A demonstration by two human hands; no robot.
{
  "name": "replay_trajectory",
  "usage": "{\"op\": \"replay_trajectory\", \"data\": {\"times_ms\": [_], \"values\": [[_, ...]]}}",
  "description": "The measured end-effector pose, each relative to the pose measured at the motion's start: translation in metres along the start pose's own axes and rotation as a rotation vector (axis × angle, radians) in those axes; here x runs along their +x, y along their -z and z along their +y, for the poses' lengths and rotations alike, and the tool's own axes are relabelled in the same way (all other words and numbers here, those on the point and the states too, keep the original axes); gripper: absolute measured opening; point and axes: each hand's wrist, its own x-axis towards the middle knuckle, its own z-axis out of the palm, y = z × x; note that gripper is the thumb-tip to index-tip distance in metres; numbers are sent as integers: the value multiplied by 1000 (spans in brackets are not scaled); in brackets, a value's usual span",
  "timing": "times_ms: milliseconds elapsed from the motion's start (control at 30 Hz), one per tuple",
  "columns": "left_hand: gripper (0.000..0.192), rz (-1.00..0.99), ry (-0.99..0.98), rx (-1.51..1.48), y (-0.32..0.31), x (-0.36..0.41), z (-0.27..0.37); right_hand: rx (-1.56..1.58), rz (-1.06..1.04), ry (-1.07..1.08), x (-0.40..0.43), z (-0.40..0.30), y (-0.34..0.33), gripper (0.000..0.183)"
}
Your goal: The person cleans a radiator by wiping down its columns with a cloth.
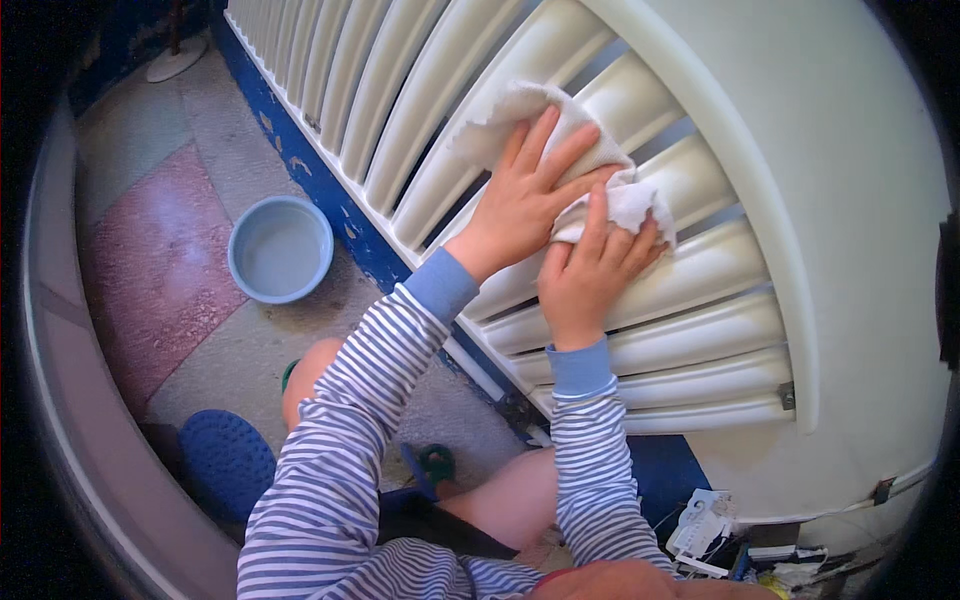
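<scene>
A white cloth (525,112) lies bunched against the cream radiator (420,67), across several of its upright sections. My left hand (529,191) presses the upper part of the cloth onto the sections with fingers spread. Just below and to the right, my right hand (596,262) has its fingers over the folded lower end of the same cloth. The two hands are close together. Part of the radiator behind the cloth and hands is hidden.
On the tiled floor (169,247) at left stands a blue basin (281,251) holding what looks like water. A round blue stool seat (225,461) is at lower left. A power strip (701,525) with cables lies at lower right. A pipe (472,367) runs below the radiator.
</scene>
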Motion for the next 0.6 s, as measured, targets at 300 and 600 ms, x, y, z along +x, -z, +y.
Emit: {"op": "replay_trajectory", "data": {"times_ms": [300,600], "values": [[42,-221,84,14,4,-141,-27,141,-284,-32,-122,-40,-55,62],[43,-358,84,27,8,-131,-16,169,-439,-31,-130,-33,-48,60]]}}
